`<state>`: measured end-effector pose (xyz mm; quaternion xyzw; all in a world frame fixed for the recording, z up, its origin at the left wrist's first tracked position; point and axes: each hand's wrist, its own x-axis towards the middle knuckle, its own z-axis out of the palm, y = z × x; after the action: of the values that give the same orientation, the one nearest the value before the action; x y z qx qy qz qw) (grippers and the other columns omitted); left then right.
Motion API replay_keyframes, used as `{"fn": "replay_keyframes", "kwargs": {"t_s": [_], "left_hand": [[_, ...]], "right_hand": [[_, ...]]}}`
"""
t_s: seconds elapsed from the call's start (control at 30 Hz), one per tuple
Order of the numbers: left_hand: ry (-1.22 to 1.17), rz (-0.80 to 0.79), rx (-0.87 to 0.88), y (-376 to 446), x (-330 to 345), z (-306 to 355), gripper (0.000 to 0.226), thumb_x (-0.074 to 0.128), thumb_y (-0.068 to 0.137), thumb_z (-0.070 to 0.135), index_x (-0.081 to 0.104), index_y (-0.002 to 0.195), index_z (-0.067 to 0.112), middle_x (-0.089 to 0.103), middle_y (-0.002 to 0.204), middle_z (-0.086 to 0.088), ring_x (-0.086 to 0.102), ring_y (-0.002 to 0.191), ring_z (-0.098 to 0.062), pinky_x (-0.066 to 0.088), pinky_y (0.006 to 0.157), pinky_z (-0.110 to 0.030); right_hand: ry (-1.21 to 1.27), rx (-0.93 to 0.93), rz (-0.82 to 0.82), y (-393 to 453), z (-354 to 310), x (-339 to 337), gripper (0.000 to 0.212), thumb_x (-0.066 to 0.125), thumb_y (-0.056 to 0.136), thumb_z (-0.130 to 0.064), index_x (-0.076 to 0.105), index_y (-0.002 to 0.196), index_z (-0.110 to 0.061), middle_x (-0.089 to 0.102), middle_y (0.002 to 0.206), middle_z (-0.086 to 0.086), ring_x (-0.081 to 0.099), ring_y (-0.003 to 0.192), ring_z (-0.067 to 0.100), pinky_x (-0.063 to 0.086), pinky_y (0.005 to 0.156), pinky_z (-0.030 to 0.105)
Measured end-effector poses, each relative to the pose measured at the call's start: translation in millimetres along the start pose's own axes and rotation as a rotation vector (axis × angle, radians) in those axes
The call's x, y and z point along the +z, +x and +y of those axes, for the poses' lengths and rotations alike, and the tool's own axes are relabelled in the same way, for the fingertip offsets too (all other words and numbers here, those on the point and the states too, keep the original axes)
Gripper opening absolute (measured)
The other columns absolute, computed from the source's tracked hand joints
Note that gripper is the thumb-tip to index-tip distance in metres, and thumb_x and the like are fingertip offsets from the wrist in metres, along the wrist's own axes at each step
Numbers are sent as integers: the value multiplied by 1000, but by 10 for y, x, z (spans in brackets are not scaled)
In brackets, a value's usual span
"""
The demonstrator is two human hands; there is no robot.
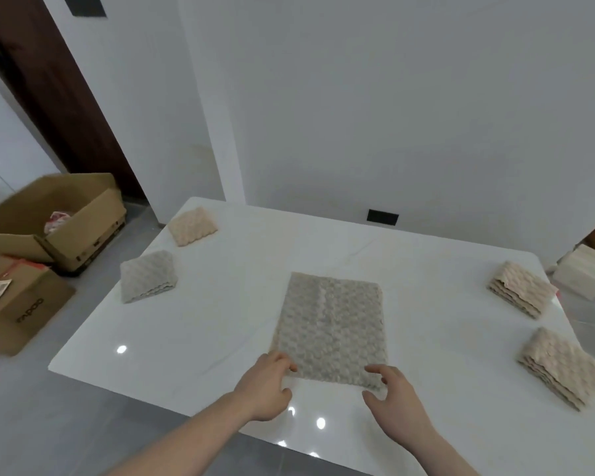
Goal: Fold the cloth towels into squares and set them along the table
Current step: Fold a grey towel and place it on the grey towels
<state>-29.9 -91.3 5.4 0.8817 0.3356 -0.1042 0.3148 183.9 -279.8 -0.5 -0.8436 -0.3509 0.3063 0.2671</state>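
I see a grey bumpy towel [330,329] lying flat on the white table [220,321], stretching away from both hands. Its near edge is right at the fingertips. The left hand [265,386] sits at the near left corner of the towel, with its fingers on top of the cloth and the thumb curled below the edge. The right hand [392,396] is at the near right corner, fingers bent and spread a little, thumb low, touching the edge. I cannot tell if either hand is really pinching the cloth or just resting on it.

Both arms reach forward from the bottom of the view, palms down, and the arms are cut off there.

Far past the left hand are two folded squares, a grey folded towel [148,276] and a beige folded towel [193,225] behind it. Out beyond the right hand are two beige stacks, a nearer stack [560,367] and a farther stack [521,288]. I cannot count the layers in them.

On the floor, well off to the left, stands an open cardboard box [59,218]. What is inside it is blurry.
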Motion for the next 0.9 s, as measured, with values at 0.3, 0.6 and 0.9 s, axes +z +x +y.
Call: {"fn": "replay_keyframes", "kwargs": {"t_s": [0.3, 0.6, 0.9], "left_hand": [[144, 286, 208, 786, 616, -620, 43, 51, 88, 50, 50, 131, 43, 38, 134, 27, 31, 128, 2, 33, 109, -26], [67, 601, 331, 958, 1033, -897, 19, 50, 99, 49, 58, 117, 47, 44, 125, 36, 36, 125, 5, 28, 103, -18], [-66, 708, 379, 1089, 1101, -1053, 25, 52, 101, 46, 75, 108, 37, 63, 116, 31, 52, 111, 0, 39, 101, -27]], "right_hand": [[-155, -158, 232, 774, 722, 664, 43, 70, 67, -42, 67, 110, -41, 57, 113, -24, 56, 108, 18, 49, 91, 30], [-153, -301, 566, 811, 979, 1039, 29, 81, 82, -30, 74, 108, -41, 59, 111, -30, 52, 105, 10, 45, 95, 34], [-211, -415, 693, 857, 1071, 1129, 16, 64, 95, -33, 79, 103, -32, 68, 110, -19, 58, 102, 18, 48, 95, 37]]}}
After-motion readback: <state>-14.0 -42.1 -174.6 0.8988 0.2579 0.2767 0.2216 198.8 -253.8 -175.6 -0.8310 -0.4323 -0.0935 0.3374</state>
